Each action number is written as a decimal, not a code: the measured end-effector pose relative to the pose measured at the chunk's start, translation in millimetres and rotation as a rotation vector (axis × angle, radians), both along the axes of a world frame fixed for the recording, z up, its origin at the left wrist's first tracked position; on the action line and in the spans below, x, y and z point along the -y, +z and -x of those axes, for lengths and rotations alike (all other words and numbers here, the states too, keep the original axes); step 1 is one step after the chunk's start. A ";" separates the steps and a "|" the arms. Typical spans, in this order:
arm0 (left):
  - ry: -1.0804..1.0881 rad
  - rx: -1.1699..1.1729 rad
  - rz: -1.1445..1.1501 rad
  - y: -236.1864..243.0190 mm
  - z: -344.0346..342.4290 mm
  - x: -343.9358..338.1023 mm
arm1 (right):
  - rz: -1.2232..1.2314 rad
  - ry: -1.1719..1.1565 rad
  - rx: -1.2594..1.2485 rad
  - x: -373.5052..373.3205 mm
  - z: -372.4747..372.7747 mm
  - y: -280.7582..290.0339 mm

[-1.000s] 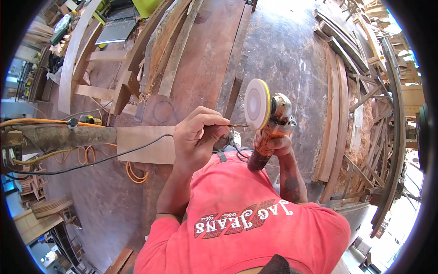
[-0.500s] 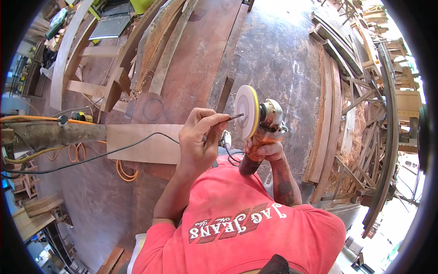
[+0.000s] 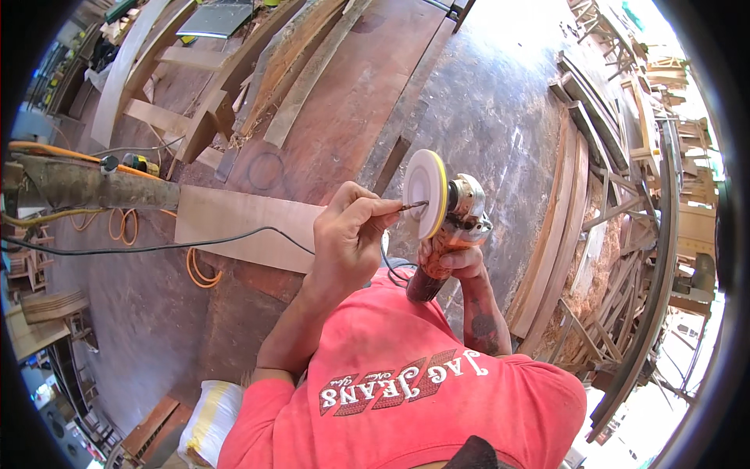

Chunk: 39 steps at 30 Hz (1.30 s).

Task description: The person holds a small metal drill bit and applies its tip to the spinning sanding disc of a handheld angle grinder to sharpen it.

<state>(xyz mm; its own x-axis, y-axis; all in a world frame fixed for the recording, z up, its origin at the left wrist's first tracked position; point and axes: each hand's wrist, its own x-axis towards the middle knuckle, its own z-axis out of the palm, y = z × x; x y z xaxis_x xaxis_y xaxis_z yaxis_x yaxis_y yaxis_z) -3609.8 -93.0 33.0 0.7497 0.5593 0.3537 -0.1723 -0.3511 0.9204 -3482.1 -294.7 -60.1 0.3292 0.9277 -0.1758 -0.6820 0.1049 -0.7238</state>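
My right hand point(image 3: 466, 263) is wrapped around the body of an orange-and-black angle grinder point(image 3: 459, 234), held upright in front of my chest. A round, pale disc pad point(image 3: 419, 178) with a yellow rim is mounted on its head, its face turned left. Between the thumb and fingers of my left hand point(image 3: 344, 238) is a thin, dark metal bit point(image 3: 412, 206). Its tip points into the middle of the disc's face; whether it touches a fastener there is too small to tell.
A pale wooden board point(image 3: 234, 228) lies to the left, crossed by a black cable point(image 3: 195, 247). Beyond it are a grey pipe point(image 3: 98, 183) and an orange cord point(image 3: 201, 271). Wooden frame parts point(image 3: 219, 125) lie far left, long planks point(image 3: 551, 234) at right.
The view has shifted and turned slightly. My left hand has brought the bit a little further right against the disc's middle. The grinder stays in my right hand.
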 end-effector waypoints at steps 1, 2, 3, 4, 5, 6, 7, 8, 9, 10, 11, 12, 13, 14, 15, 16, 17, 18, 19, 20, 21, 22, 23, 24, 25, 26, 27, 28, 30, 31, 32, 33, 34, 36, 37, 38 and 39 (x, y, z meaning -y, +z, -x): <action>0.016 0.024 -0.011 0.4 -0.3 0.4 | 0.005 -0.001 -0.004 0.0 -1.7 0.0; 0.021 0.013 -0.012 1.0 -0.6 0.8 | -0.005 0.015 0.000 0.0 -3.4 -0.1; 0.020 -0.022 0.000 1.4 -0.9 0.9 | -0.008 0.033 0.003 -0.2 -5.1 -0.8; 0.029 0.002 -0.016 1.9 -1.3 1.0 | -0.010 0.039 0.000 -0.4 -6.6 -1.7; 0.026 -0.002 -0.003 2.3 -1.5 0.8 | -0.013 0.053 0.007 -0.6 -7.8 -2.8; 0.016 -0.031 0.025 2.6 -1.6 0.6 | -0.019 0.059 0.010 -0.6 -8.7 -3.9; 0.024 -0.005 0.009 2.8 -1.9 0.2 | -0.035 0.059 0.007 -0.7 -9.7 -5.1; 0.020 -0.001 -0.009 2.8 -2.2 -0.4 | -0.026 0.065 0.014 -0.8 -10.5 -6.3; 0.013 -0.020 -0.018 2.8 -2.4 -1.0 | -0.031 0.066 0.016 -0.9 -11.0 -7.1; 0.018 0.006 -0.028 2.8 -2.9 -1.7 | -0.035 0.056 0.009 -1.1 -11.7 -7.6; 0.014 0.006 -0.035 2.8 -3.2 -2.2 | -0.036 0.068 0.020 -0.7 -12.0 -7.5; 0.003 -0.020 -0.029 3.0 -3.4 -2.7 | -0.007 0.059 0.022 -0.5 -12.2 -7.0; 0.011 0.007 -0.042 3.3 -3.4 -3.3 | 0.022 0.051 0.025 -0.7 -12.3 -6.2; 0.011 -0.002 -0.047 4.0 -3.3 -3.5 | 0.022 0.052 0.026 -0.9 -12.5 -5.0; 0.007 -0.035 -0.035 4.5 -3.1 -3.7 | 0.020 0.046 0.027 -1.6 -12.5 -3.9; 0.014 -0.010 -0.052 5.2 -2.7 -3.6 | 0.015 0.033 0.017 -2.3 -12.5 -2.6; 0.020 -0.015 -0.050 6.0 -2.3 -3.6 | 0.017 0.045 0.029 -3.0 -12.4 -1.2; 0.021 -0.044 -0.032 6.6 -1.9 -3.6 | 0.028 0.035 0.032 -3.7 -12.4 -0.2; 0.032 -0.019 -0.050 7.1 -1.4 -3.6 | 0.032 0.016 0.026 -4.7 -12.4 0.5; 0.036 -0.015 -0.047 7.5 -0.8 -3.4 | 0.039 0.030 0.036 -5.5 -12.5 0.8; 0.033 -0.034 -0.028 7.7 0.0 -3.5 | 0.030 0.032 0.045 -6.5 -12.6 0.6; 0.045 -0.010 -0.044 7.9 0.8 -3.6 | 0.021 0.033 0.055 -7.2 -12.9 0.1; 0.047 -0.009 -0.044 7.9 1.8 -4.0 | 0.021 0.037 0.055 -7.9 -13.4 -0.6; 0.043 -0.031 -0.026 8.0 2.6 -4.1 | 0.022 0.049 0.055 -8.5 -13.9 -1.3; 0.052 -0.008 -0.044 7.9 3.5 -4.3 | 0.016 0.050 0.048 -9.1 -14.2 -2.0; 0.055 -0.002 -0.043 7.9 4.3 -4.7 | 0.021 0.062 0.055 -9.6 -14.5 -2.4; 0.052 -0.019 -0.023 7.9 5.1 -5.2 | 0.005 0.084 0.067 -10.5 -14.6 -2.7; 0.060 0.005 -0.043 8.0 5.7 -5.6 | -0.025 0.093 0.069 -11.0 -14.9 -2.3; 0.050 -0.024 -0.037 8.0 6.8 -6.9 | -0.005 0.101 0.086 -11.9 -14.8 -0.4; 0.059 0.000 -0.056 7.9 7.2 -7.4 | -0.001 0.090 0.091 -12.3 -14.9 0.8; 0.054 0.000 -0.065 7.8 7.3 -7.8 | 0.003 0.097 0.093 -12.6 -15.0 1.9; 0.041 -0.024 -0.056 7.7 7.7 -8.1 | 0.008 0.094 0.093 -12.7 -15.1 2.7; 0.051 0.001 -0.075 7.5 8.2 -8.4 | 0.009 0.086 0.094 -12.7 -15.1 2.9; 0.027 -0.032 -0.054 6.4 9.2 -8.8 | 0.028 0.065 0.091 -11.7 -14.8 1.2; 0.032 -0.009 -0.074 5.4 10.0 -9.4 | 0.044 0.037 0.088 -10.7 -14.5 -0.7; 0.038 0.020 -0.066 3.7 11.0 -10.9 | 0.042 0.035 0.088 -9.9 -14.4 -3.3; 0.039 0.011 -0.038 1.9 12.3 -12.2 | 0.036 0.060 0.077 -9.3 -14.6 -6.2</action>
